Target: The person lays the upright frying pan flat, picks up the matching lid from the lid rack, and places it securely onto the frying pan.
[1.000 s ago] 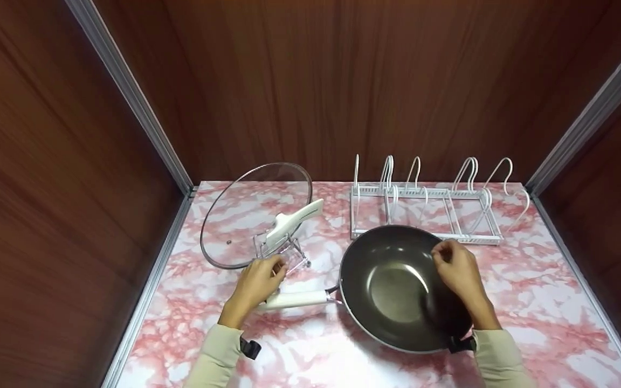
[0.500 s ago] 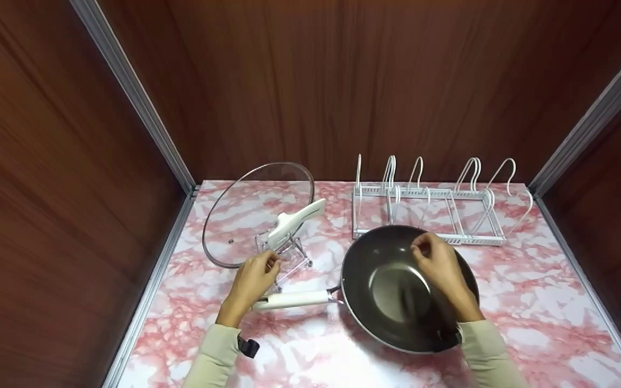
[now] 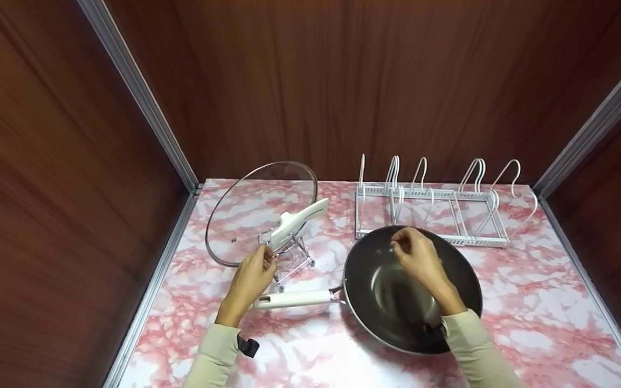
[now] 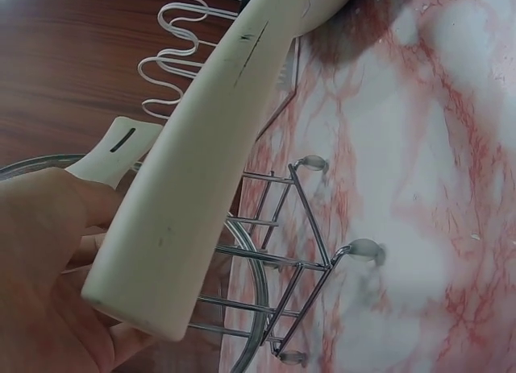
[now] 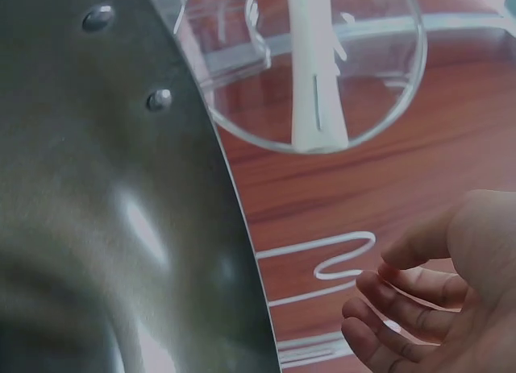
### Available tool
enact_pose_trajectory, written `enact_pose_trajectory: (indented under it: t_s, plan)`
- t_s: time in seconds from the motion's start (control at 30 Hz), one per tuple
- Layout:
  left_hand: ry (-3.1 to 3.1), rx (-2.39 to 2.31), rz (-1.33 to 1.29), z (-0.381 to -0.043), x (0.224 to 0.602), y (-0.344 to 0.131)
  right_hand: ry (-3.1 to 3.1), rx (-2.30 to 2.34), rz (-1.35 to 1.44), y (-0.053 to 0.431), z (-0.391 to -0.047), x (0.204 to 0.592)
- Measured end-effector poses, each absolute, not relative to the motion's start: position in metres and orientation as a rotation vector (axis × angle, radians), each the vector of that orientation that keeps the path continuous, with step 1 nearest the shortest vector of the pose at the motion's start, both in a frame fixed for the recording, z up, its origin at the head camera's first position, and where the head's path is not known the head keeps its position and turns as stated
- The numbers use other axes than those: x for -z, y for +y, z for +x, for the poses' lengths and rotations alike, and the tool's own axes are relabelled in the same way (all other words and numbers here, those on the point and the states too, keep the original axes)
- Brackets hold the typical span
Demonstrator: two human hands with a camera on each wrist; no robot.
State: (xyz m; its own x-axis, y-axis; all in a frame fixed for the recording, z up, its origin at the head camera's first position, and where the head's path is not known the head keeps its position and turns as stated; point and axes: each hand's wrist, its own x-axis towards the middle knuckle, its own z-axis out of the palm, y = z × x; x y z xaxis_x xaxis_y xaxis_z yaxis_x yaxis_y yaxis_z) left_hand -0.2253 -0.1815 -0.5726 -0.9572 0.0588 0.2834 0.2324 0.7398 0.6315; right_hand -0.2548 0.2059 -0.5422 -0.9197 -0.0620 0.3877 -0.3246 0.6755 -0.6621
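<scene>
Left of centre, the glass lid [image 3: 248,207] stands tilted in a chrome wire stand [image 4: 274,258], its cream lid handle [image 3: 299,220] pointing up and right. Just below it, the left hand [image 3: 251,276] has loosely curled fingers with nothing seen in them; whether they brush the stand cannot be told. Taking that handle squarely and lifting along the lid's slope should spare the light-looking stand a tip.

At lower centre, the cream wok handle [image 3: 297,298] ends near that hand, ungripped; drawing the wrist up first would avoid knocking it. The dark wok [image 3: 397,296] fills the lower right of centre. Over it hangs the right hand [image 3: 417,256], fingers relaxed, holding nothing, well apart from the left. Its sleeve [image 3: 477,345] crosses the rim, so a raised forearm is safer. Behind, at right, the white wire pan rack [image 3: 445,194] leaves little room for pushing the wok back.
</scene>
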Motion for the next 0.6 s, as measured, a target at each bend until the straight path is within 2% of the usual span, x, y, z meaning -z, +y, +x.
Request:
enact_pose_trajectory:
  t_s: [0.6]
  plan:
    - [-2.706,1.229,-0.331,-0.231,0.585,-0.182,-2.497,-1.108,0.503,0.164,-0.272,0.538]
